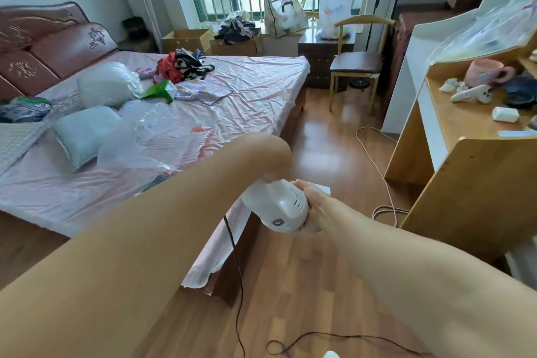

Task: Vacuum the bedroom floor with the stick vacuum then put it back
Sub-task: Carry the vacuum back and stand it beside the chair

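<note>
The white motor body of the stick vacuum is held up in mid-air over the bed's foot corner. My left hand bends down at the wrist and grips the vacuum's far upper end; its fingers are mostly hidden behind the body. From the right side, my right hand holds the body with fingers curled over it. The vacuum's tube and floor head are hidden. Its black power cord hangs down and loops on the wooden floor.
The bed with a pink sheet, pillows and clothes fills the left. A wooden desk stands at the right, and a white cable lies on the floor beside it. A chair and boxes stand below the window.
</note>
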Demonstrator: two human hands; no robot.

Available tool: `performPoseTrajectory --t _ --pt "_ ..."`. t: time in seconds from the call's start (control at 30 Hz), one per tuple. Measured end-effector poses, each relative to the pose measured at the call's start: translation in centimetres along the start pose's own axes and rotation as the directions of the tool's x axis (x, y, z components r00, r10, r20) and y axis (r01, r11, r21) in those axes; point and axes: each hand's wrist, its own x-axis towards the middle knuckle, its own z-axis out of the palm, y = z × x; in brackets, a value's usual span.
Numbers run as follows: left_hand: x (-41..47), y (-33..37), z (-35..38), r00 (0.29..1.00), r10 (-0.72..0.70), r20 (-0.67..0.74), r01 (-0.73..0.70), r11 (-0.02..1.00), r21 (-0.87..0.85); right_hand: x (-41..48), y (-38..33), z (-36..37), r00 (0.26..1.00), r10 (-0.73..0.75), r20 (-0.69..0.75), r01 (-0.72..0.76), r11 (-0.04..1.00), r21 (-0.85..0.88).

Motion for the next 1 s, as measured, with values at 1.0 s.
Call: performPoseTrajectory --t 1.0 --pt "37.6 -16.8 -17.4 0.946 -0.073 -0.317 0.047 0.995 -0.088 22.5 -40.8 5.0 0.977 -0.077 0.199 0.011 0.949 0.315"
